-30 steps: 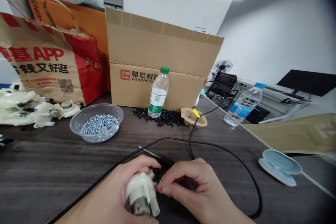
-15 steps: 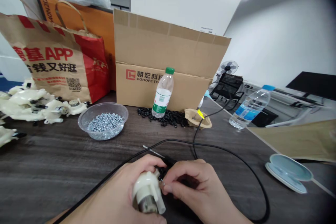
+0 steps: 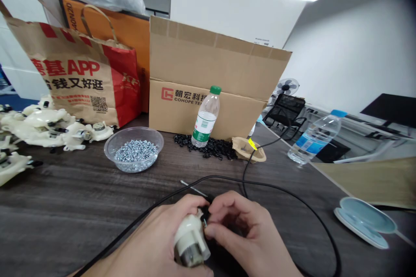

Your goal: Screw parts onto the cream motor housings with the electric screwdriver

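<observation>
The left hand (image 3: 152, 242) was shut around a white plastic motor part (image 3: 190, 238), low in front. The right hand (image 3: 240, 233) was curled beside it, and its hold was too hidden to tell. A black cord (image 3: 286, 194) crossed the dark wood table (image 3: 65, 181). Farther off sat a clear bowl of screws (image 3: 133, 151), black plastic bits (image 3: 204, 147), a water bottle (image 3: 206, 117) and a cardboard box (image 3: 208, 69).

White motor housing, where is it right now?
In the head view, the white plastic motor housing is low, just left of centre, held in the left hand beside the right hand, nearer the camera than the clear bowl of screws.
</observation>
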`<action>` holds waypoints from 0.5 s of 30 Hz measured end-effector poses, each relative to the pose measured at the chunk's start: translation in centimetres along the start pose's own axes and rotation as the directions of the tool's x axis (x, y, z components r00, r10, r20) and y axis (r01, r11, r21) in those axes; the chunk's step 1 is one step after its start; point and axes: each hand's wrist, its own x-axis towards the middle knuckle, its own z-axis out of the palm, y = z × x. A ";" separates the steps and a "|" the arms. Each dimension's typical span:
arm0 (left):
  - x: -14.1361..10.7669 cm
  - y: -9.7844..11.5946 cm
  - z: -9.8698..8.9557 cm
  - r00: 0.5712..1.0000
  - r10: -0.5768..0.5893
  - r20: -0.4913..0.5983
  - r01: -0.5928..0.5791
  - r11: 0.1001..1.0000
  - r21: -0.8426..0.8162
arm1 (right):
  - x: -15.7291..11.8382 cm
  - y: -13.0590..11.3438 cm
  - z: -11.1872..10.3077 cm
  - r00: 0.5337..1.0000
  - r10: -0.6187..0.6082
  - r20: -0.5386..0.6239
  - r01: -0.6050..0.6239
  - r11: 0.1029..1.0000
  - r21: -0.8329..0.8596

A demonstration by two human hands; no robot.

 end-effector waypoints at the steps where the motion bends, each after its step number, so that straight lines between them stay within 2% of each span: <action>1: 0.0 0.2 -0.1 1.000 0.005 0.008 -0.005 1.000 0.008 | 0.0 -0.1 0.0 0.999 0.035 0.019 -0.036 0.998 0.056; 7: 0.0 -0.3 0.0 0.999 0.029 0.016 -0.030 0.997 0.067 | 0.5 0.3 -0.4 0.982 0.133 0.138 -0.159 0.966 0.202; 15: 0.1 -1.3 0.5 0.993 0.114 -0.019 -0.112 0.991 0.069 | 0.4 0.3 -0.5 0.979 0.134 0.151 -0.163 0.967 0.198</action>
